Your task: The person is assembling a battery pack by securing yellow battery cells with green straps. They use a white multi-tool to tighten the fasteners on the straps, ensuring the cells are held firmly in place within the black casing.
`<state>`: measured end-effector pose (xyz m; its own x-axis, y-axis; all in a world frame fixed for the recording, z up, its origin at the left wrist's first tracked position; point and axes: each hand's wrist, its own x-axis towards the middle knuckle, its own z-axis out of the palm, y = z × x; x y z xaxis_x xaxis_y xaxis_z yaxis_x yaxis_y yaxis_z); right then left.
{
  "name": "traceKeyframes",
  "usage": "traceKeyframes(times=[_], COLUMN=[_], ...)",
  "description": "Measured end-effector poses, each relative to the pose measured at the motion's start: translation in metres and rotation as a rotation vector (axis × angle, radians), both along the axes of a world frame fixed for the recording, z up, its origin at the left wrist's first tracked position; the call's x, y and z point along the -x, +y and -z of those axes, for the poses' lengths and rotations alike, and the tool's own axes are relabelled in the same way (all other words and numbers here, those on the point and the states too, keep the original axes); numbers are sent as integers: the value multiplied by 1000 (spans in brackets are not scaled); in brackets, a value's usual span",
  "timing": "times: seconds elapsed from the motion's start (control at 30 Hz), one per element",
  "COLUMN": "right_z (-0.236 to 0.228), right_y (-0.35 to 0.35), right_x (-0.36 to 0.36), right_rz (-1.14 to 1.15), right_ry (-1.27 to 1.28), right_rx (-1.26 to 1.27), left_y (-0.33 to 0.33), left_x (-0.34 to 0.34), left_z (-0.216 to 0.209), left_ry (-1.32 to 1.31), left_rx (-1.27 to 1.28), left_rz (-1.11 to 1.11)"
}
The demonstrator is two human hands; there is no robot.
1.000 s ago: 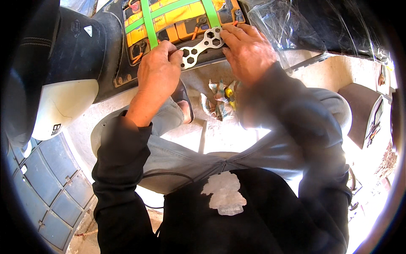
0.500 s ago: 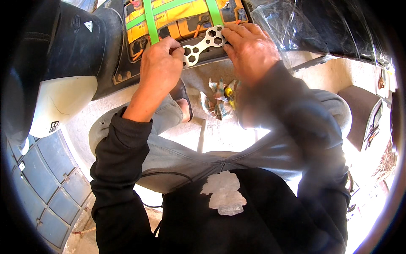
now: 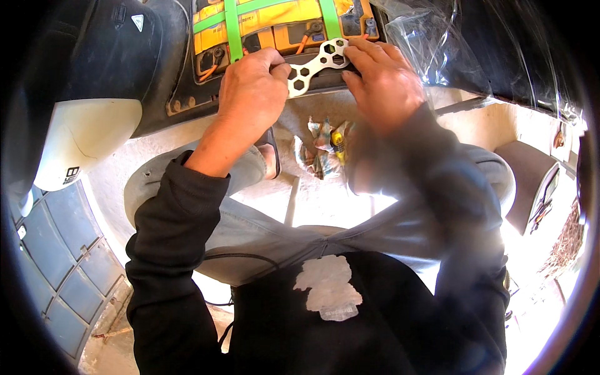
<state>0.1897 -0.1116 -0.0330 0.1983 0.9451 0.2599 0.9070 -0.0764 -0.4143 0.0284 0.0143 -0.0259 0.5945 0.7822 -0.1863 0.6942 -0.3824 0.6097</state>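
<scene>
A silver, bone-shaped hex wrench with several six-sided holes spans the gap between my hands, over the near edge of an open battery compartment. My left hand pinches its left end between thumb and fingers. At its raised right end, my right hand has its fingertips against the rim, with the thumb lower down. Just behind lie yellow-and-black batteries with orange cables, bound by green straps. Part of the batteries' near side is hidden by my hands.
Clear plastic film covers the dark body at the right. A white-and-black vehicle panel stands at the left. Below my hands, a yellow-handled tool rests on a crumpled cloth on the floor. A dark case sits at right.
The wrench and both hands have shifted slightly right in the picture, as has the battery compartment. My grip on the wrench looks much the same.
</scene>
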Motion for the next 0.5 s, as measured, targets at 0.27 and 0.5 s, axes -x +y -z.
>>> traceKeyframes(times=[0.27,0.5], right_z=[-24,-22], right_y=[-6,-4], right_x=[2,-1], right_rz=[40,81], right_ry=[132,174], right_rx=[34,37], left_y=[0,-20], left_x=[0,11], left_z=[-4,-19], left_ry=[74,-25], left_rx=[131,283], left_rz=[-30,36])
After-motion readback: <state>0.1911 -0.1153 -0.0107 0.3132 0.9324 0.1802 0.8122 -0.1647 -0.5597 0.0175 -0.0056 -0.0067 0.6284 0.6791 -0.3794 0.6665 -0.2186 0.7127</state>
